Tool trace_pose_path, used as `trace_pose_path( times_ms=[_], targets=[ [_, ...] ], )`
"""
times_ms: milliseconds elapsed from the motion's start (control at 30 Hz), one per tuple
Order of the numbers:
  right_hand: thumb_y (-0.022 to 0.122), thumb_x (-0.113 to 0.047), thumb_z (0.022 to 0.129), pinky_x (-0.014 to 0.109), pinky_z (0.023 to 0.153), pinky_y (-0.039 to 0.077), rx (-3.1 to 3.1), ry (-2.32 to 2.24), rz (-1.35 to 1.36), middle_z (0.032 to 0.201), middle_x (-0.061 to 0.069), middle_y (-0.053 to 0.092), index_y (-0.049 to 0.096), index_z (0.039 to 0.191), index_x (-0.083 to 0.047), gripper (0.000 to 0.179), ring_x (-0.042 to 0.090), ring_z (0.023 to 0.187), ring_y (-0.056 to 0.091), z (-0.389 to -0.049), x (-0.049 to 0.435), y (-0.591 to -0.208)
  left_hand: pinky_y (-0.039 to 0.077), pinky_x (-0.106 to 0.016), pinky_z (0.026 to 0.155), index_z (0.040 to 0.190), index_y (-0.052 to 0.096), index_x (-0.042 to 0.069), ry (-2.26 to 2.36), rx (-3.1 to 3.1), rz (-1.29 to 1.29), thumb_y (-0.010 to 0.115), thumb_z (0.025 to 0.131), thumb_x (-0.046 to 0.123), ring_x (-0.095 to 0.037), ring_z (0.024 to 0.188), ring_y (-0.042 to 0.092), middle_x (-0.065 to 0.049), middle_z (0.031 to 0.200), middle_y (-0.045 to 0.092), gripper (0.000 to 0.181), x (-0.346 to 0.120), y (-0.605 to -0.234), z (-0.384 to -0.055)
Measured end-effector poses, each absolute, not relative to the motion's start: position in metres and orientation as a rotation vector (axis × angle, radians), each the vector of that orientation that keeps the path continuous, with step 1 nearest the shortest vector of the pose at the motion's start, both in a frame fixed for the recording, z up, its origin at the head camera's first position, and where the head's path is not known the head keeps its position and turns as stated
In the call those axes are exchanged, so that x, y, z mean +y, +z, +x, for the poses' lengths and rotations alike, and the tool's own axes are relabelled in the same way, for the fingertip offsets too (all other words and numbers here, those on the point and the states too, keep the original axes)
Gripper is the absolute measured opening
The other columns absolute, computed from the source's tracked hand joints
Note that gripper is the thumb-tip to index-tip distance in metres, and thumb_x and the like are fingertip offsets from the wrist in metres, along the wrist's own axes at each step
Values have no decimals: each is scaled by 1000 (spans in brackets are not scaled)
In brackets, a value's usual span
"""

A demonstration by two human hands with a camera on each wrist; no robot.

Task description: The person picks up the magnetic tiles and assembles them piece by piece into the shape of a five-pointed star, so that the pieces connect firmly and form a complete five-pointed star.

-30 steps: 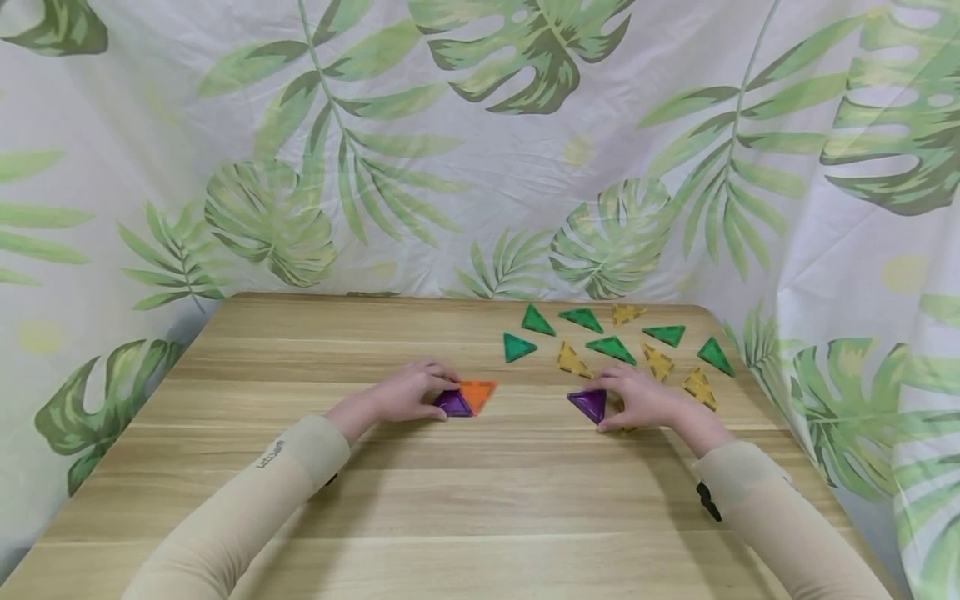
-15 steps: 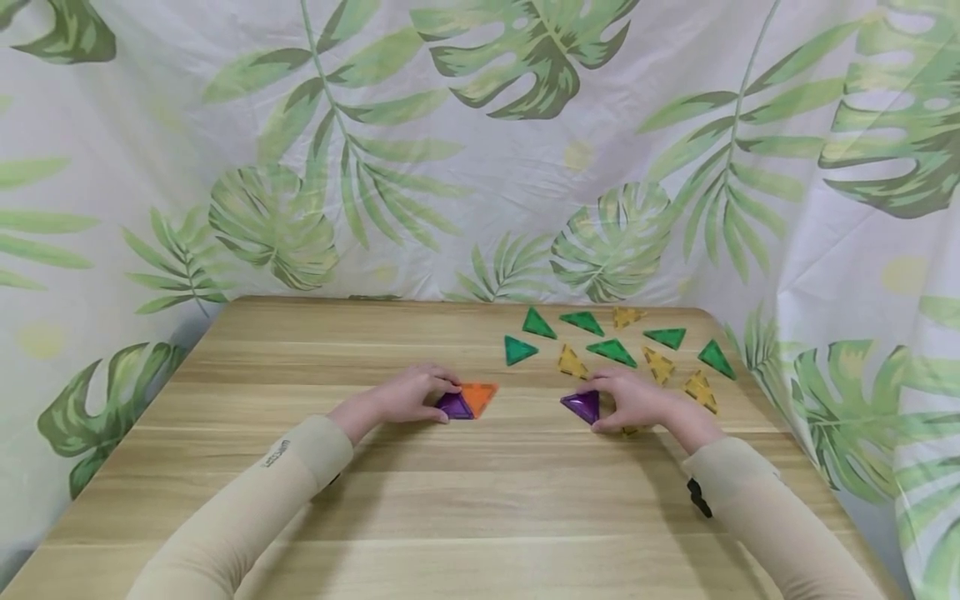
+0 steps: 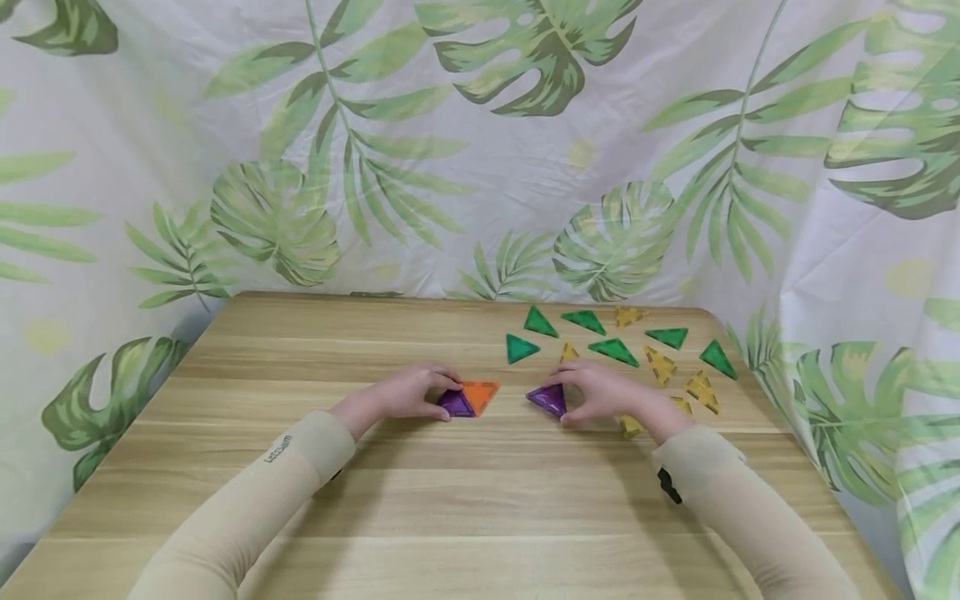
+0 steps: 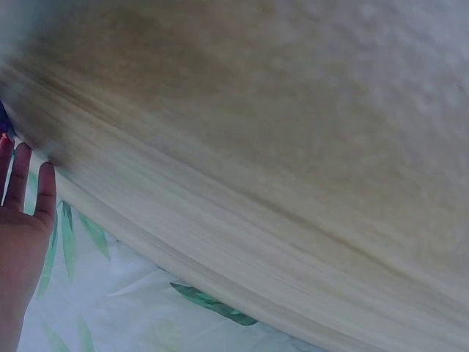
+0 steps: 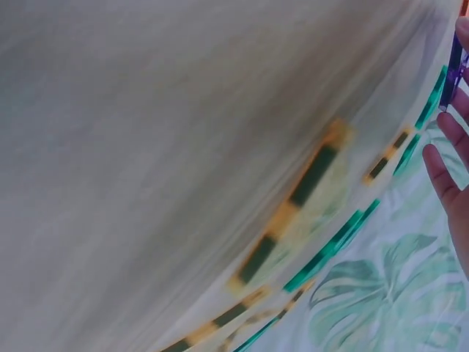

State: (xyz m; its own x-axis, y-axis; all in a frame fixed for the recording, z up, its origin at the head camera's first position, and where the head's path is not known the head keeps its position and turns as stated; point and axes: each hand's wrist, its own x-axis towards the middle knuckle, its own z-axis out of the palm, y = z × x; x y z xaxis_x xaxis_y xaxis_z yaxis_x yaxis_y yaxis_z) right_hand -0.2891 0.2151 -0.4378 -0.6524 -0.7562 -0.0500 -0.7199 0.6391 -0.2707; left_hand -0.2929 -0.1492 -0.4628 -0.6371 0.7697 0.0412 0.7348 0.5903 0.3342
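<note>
My left hand (image 3: 411,392) pinches a purple triangular magnetic tile (image 3: 455,404) between thumb and fingers at the table's middle. Right beside that tile, edge to edge in the head view, lies an orange triangular tile (image 3: 480,396). My right hand (image 3: 600,392) pinches a second purple triangular tile (image 3: 549,400), a short gap to the right of the orange one. In the right wrist view this purple tile (image 5: 453,70) shows between thumb and fingertips at the right edge. The left wrist view catches only part of the left hand (image 4: 26,227) and a sliver of purple.
Several green triangular tiles (image 3: 613,351) and several yellow ones (image 3: 660,365) lie scattered over the back right of the wooden table (image 3: 450,517). Two yellow tiles sit partly behind the right forearm. A leaf-print cloth (image 3: 405,167) hangs behind the table.
My right hand has moved left with its purple tile, closer to the orange tile, uncovering yellow tiles behind it. The left hand and its purple tile have stayed in place.
</note>
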Motion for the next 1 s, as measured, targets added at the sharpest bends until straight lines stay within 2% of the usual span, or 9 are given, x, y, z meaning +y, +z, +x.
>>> trace_pose_path(
  times_ms=[267,567,1000],
  targets=[
    [78,-32,76,45,102,40,2618,-311,-1391,131,13,54,61,125,-13,56,30,122,49,-297,192,-436,39,-44,104,123,63,6,509,2692,1296,74,81,35,-28,123,50,-10,131,56,52,-148,-462,-295],
    [76,-31,78,42,105,37,2554,-279,-1418,133,8,53,61,126,-18,52,25,126,46,-307,169,-444,37,-44,105,121,65,7,532,2685,1264,74,80,36,-28,124,48,-9,131,55,51,-150,-464,-295],
    [75,-20,78,43,106,35,2468,-351,-1505,136,12,50,61,126,-14,50,26,127,44,-310,157,-445,37,-43,105,120,65,7,539,2683,1277,75,80,35,-28,123,49,-9,130,56,50,-150,-464,-296]
  ],
)
